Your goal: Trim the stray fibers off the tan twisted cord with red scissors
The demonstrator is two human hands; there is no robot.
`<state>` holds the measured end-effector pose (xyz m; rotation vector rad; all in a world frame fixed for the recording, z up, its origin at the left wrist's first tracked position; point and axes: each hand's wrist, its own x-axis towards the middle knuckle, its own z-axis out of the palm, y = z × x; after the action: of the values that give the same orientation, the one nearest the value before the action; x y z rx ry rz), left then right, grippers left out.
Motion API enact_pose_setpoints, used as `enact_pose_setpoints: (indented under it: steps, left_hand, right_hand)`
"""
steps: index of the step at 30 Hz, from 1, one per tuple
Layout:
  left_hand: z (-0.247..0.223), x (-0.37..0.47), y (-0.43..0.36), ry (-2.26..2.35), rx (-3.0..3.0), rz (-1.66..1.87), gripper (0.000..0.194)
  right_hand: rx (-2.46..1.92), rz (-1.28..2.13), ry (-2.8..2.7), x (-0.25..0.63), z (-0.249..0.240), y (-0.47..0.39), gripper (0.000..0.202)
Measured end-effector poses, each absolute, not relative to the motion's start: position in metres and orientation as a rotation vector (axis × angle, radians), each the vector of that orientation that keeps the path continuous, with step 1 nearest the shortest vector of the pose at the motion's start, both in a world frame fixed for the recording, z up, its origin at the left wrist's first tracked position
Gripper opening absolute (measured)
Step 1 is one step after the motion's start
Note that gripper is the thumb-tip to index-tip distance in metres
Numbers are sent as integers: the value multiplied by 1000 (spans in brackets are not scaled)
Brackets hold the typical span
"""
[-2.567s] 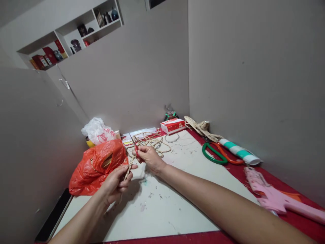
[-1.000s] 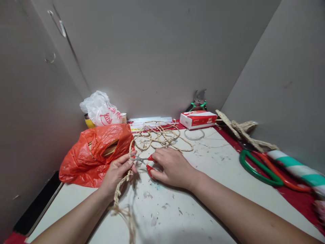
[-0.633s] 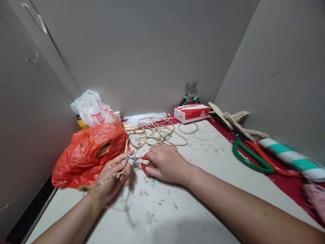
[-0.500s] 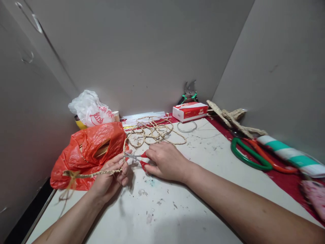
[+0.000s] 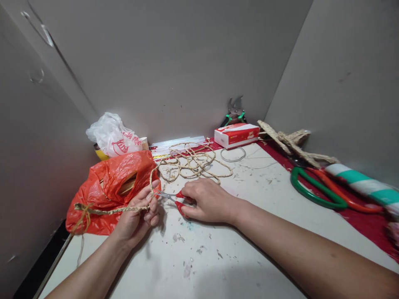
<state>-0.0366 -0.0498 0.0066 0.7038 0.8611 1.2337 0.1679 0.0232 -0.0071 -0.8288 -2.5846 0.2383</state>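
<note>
My left hand [image 5: 137,214] is closed on a tan braided straw rope [image 5: 115,210], pinching it where it bends upward at the fingertips. Past the wrist, the rope's free end is tied with thin yellowish strands [image 5: 84,216] that dangle down. From the fingers the rope runs on into a loose coil [image 5: 193,162] at the back of the white table. My right hand [image 5: 207,201] grips small scissors [image 5: 180,200] with red handles. Their blades are slightly apart, and the tips are beside the rope at my left fingers; whether they touch it I cannot tell.
An orange-red plastic bag [image 5: 96,178] with wooden pieces lies at left, a white bag [image 5: 115,135] behind it. Clear sticks [image 5: 181,144], a tissue pack [image 5: 237,135], pruning shears [image 5: 236,110] and a wire coil [image 5: 233,154] line the back. Large green-and-orange handles [image 5: 318,199] lie right.
The scissors have drawn slightly right, away from the rope, and their handles have spread wider. My left hand still holds the rope. The whole view has shifted slightly.
</note>
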Motion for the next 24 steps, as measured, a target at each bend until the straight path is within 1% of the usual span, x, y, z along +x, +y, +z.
enact_pose_setpoints:
  steps: [8,13,18,24]
  left_hand:
    - [5,-35,-51,866,733,1203,41]
    - [4,-33,-51,875,779,1199,39]
    - [5,-30,-53,898,788,1201,35]
    - [4,-32,-51,884,774,1208,42]
  right_hand:
    - [-838,141,-2584,167,-7,22,27]
    - [-867,-8,-2592,165,-4,19,29]
    - [-900,-69,-2588,163,-3,16,31]
    - [-901,-85,-2639,162,0,15,28]
